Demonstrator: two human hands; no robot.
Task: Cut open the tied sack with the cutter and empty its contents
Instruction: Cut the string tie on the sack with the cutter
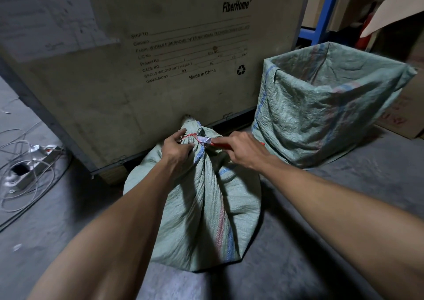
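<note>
A pale green woven sack [202, 208] stands on the concrete floor, its neck bunched and bound with a thin red tie [191, 135]. My left hand [175, 147] clutches the gathered neck just below the tie. A red-handled cutter [207, 140] is gripped in my right hand [241, 149], and its silver blade lies against the neck right beside the tie. Most of the handle is hidden inside my fist.
An open, empty green woven sack [325, 107] stands upright to the right. A large plywood crate [137, 59] rises directly behind the tied sack. Loose white cables and a power strip [29, 164] lie on the floor at left. Blue shelving with cartons [321, 17] stands behind.
</note>
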